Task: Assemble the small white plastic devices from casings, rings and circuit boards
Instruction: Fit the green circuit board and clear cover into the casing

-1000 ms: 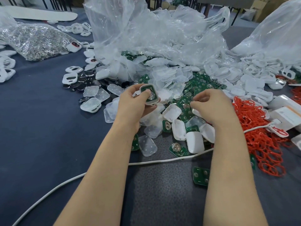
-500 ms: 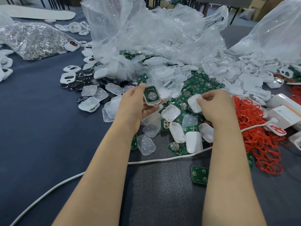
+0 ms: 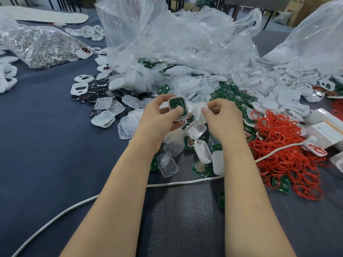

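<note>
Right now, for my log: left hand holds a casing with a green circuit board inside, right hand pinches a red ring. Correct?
No. In the head view the right hand pinches a white casing piece, not a red ring. The left hand does hold the board-filled casing.

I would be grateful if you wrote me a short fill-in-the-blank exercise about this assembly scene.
The left hand holds a casing with a ____ circuit board inside.
The white cover beside it is pinched by the ____ hand.
The heap of rings is ____.
Missing: green; right; red.
</note>
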A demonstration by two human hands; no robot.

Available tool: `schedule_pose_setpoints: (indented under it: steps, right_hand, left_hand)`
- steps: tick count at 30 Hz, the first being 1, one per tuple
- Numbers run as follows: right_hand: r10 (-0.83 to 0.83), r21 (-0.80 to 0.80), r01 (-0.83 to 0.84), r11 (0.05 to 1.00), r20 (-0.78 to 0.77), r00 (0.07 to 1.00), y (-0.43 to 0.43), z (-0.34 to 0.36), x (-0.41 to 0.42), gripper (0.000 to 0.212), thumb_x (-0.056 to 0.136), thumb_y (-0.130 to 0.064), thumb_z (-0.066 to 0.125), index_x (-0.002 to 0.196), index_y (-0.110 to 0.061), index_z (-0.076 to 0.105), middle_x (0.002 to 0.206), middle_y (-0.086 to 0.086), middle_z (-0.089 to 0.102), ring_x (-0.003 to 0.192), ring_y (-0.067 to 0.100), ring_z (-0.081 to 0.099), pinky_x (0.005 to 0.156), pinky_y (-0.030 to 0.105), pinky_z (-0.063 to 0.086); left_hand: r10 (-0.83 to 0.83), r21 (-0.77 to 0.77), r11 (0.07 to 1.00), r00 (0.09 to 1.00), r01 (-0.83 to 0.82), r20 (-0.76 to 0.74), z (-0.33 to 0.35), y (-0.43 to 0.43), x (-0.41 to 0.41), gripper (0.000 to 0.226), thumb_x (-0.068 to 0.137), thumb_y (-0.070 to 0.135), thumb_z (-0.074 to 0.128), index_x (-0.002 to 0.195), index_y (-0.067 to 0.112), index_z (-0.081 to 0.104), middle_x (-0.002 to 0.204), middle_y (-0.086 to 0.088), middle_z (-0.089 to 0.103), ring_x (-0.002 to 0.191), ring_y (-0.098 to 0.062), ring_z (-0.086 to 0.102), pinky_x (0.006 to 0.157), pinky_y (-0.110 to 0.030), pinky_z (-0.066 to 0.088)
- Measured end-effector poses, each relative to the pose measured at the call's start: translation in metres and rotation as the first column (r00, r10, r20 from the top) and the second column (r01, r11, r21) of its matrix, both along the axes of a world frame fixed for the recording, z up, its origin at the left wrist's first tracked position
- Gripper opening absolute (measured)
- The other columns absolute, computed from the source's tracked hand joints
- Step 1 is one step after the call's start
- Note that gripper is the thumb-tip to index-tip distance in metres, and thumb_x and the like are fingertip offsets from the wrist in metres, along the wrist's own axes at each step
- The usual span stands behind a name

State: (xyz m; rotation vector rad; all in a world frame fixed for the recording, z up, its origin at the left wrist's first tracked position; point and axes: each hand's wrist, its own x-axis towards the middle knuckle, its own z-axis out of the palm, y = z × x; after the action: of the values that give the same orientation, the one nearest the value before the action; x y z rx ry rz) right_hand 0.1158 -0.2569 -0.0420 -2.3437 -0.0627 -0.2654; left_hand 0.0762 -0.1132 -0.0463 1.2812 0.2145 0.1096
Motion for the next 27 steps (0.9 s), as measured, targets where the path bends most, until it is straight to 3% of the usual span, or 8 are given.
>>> schedule_pose_setpoints:
  steps: [3, 10, 16, 20, 22, 25, 27]
  right_hand:
    - [0.005, 0.004, -0.005, 1.000, -0.004, 1.000, 0.0007, -0.0003, 0.0006, 0.007, 0.091, -0.024, 0.059, 0.092, -0.019, 0.064, 0.067, -0.013, 0.051, 0.065, 0.011, 0.050, 0.068, 0.025, 0.036]
    - [0.020, 0.040, -0.020, 0.999, -0.008, 1.000, 0.0005, -0.0012, 0.0007, 0.008, 0.090, -0.024, 0.060, 0.092, -0.018, 0.065, 0.067, -0.011, 0.052, 0.069, 0.014, 0.052, 0.067, 0.025, 0.037]
    - [0.050, 0.215, -0.044, 0.976, -0.023, 0.998, -0.0003, 0.0018, 0.0015, 0.010, 0.087, -0.020, 0.062, 0.079, -0.025, 0.060, 0.063, -0.005, 0.055, 0.060, 0.013, 0.050, 0.063, 0.024, 0.038]
    - [0.082, 0.306, -0.065, 0.950, -0.042, 0.996, 0.0000, 0.0047, -0.0016, 0.018, 0.085, -0.017, 0.064, 0.076, -0.031, 0.058, 0.075, 0.003, 0.065, 0.067, 0.019, 0.060, 0.076, 0.040, 0.055]
    - [0.086, 0.323, -0.068, 0.944, -0.043, 0.995, 0.0002, 0.0057, -0.0023, 0.018, 0.085, -0.018, 0.065, 0.076, -0.032, 0.058, 0.076, 0.002, 0.065, 0.067, 0.019, 0.060, 0.079, 0.043, 0.056]
    - [0.097, 0.331, -0.076, 0.940, -0.046, 0.994, 0.0004, 0.0063, -0.0026, 0.018, 0.085, -0.019, 0.066, 0.077, -0.032, 0.057, 0.076, 0.002, 0.065, 0.066, 0.017, 0.059, 0.078, 0.043, 0.056]
    - [0.101, 0.332, -0.082, 0.940, -0.041, 0.994, 0.0005, 0.0066, -0.0032, 0.016, 0.086, -0.019, 0.065, 0.079, -0.031, 0.058, 0.076, 0.003, 0.065, 0.066, 0.018, 0.059, 0.078, 0.044, 0.056]
  left_hand:
    - [-0.021, 0.058, 0.998, 0.999, 0.019, 0.037, -0.0002, -0.0002, -0.0005, 0.024, 0.089, -0.003, 0.061, 0.095, 0.020, 0.061, 0.078, 0.000, 0.072, 0.077, -0.017, 0.073, 0.064, -0.023, 0.057]
    - [-0.067, 0.048, 0.997, 0.991, 0.062, 0.113, 0.0000, -0.0027, -0.0002, 0.024, 0.091, -0.001, 0.060, 0.098, 0.022, 0.061, 0.082, 0.001, 0.074, 0.086, -0.022, 0.072, 0.079, -0.029, 0.059]
    - [-0.043, 0.079, 0.996, 0.994, 0.035, 0.102, -0.0009, -0.0004, 0.0006, 0.025, 0.090, -0.003, 0.060, 0.098, 0.020, 0.061, 0.077, 0.001, 0.074, 0.082, -0.021, 0.073, 0.068, -0.024, 0.058]
    - [-0.007, 0.003, 1.000, 0.999, 0.007, 0.039, -0.0023, 0.0003, 0.0016, 0.023, 0.089, -0.004, 0.059, 0.095, 0.018, 0.062, 0.088, -0.005, 0.073, 0.079, -0.021, 0.074, 0.066, -0.025, 0.058]
    - [0.006, -0.010, 1.000, 1.000, -0.006, 0.020, -0.0023, 0.0003, 0.0019, 0.023, 0.089, -0.005, 0.059, 0.094, 0.017, 0.062, 0.089, -0.007, 0.072, 0.076, -0.020, 0.073, 0.062, -0.024, 0.057]
    - [0.045, -0.026, 0.999, 0.999, -0.045, 0.013, -0.0012, 0.0024, 0.0022, 0.024, 0.088, -0.007, 0.059, 0.091, 0.017, 0.062, 0.076, -0.001, 0.072, 0.070, -0.019, 0.073, 0.057, -0.022, 0.056]
    - [0.050, -0.048, 0.998, 0.999, -0.050, 0.000, -0.0007, 0.0028, 0.0023, 0.024, 0.089, -0.006, 0.059, 0.092, 0.018, 0.061, 0.081, -0.004, 0.072, 0.071, -0.020, 0.073, 0.058, -0.023, 0.057]
